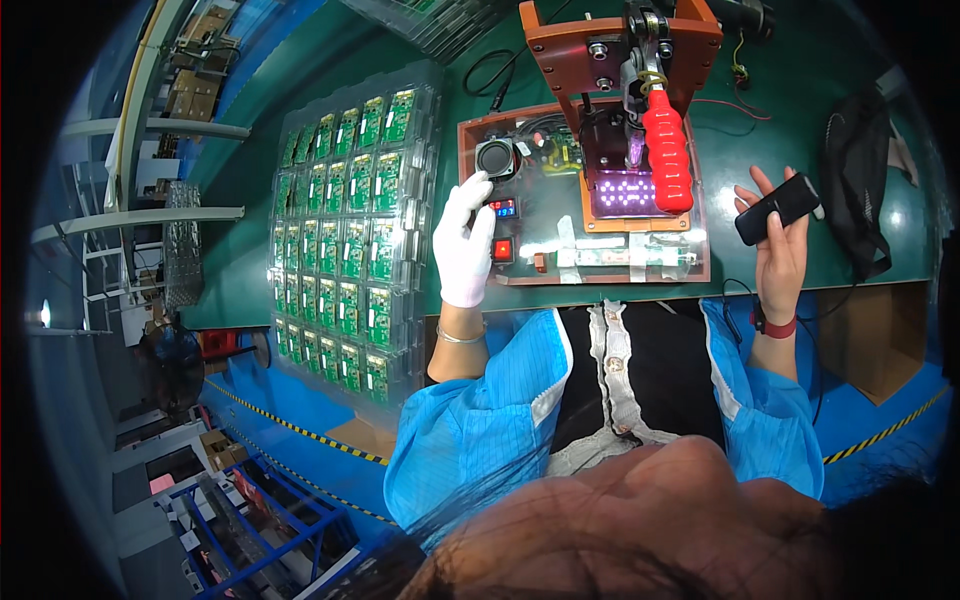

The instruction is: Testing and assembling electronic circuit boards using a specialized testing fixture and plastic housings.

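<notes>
My left hand [464, 243], in a white glove, has its fingers stretched out at the left side of the test fixture box [540, 277]. Its fingertips reach the lower edge of a round black speaker [495, 159]; whether they touch it I cannot tell. Beside that hand are a small lit digital meter [503, 208] and a red rocker switch [502, 250]. My bare right hand [782, 240] grips a small black rectangular device [777, 210], tilted, to the right of the box. A toggle clamp with a red handle [668, 155] stands over a purple-lit plate [625, 194].
Clear plastic trays [433, 200] with rows of green circuit boards [381, 248] stand at the left. A black bag [856, 190] lies at the far right of the green table [735, 140]. A cardboard box [872, 335] sits below the table edge.
</notes>
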Demonstrator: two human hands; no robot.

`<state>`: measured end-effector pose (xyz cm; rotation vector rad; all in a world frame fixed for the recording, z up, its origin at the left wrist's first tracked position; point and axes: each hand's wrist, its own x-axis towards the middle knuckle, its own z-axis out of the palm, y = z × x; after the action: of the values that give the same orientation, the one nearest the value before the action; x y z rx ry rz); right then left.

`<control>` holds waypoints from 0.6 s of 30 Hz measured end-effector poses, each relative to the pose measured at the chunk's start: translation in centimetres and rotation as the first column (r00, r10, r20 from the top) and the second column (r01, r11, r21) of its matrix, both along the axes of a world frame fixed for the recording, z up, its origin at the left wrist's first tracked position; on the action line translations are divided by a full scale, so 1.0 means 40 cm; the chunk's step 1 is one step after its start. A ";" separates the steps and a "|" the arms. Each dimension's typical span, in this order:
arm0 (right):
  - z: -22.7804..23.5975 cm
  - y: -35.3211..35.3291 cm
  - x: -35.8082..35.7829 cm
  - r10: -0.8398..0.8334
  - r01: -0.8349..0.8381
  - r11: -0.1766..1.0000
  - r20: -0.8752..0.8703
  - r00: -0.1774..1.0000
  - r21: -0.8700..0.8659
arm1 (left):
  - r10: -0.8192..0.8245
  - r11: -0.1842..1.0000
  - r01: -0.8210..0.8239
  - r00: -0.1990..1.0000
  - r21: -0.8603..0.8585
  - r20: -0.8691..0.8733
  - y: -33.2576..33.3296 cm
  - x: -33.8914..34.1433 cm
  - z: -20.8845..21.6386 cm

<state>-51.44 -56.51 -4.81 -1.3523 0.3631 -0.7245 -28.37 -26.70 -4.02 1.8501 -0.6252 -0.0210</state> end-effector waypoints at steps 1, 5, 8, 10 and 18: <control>-0.001 0.001 0.001 0.001 -0.001 1.000 0.002 1.000 0.000 | 0.001 1.000 -0.001 1.000 0.000 0.002 0.000 0.000 0.001; -0.008 0.005 0.007 0.047 -0.056 0.990 -0.071 0.996 -0.132 | 0.003 1.000 -0.003 0.999 0.004 -0.037 0.004 0.001 -0.001; -0.005 0.018 0.013 0.007 -0.016 0.991 -0.068 0.998 -0.132 | -0.002 1.000 0.002 1.000 0.003 -0.031 0.003 0.000 -0.001; -0.004 0.024 0.017 -0.031 0.023 0.991 -0.064 0.997 -0.132 | -0.006 1.000 0.006 1.000 0.001 -0.025 0.002 0.000 -0.001; -0.031 -0.012 -0.032 0.075 -0.075 0.997 -0.121 0.990 0.004 | -0.010 1.000 0.010 1.000 -0.001 -0.029 0.006 0.004 -0.006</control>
<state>-52.71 -57.01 -6.04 -1.4070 0.4067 -0.5818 -28.19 -26.45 -4.28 1.8425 -0.6145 -0.0538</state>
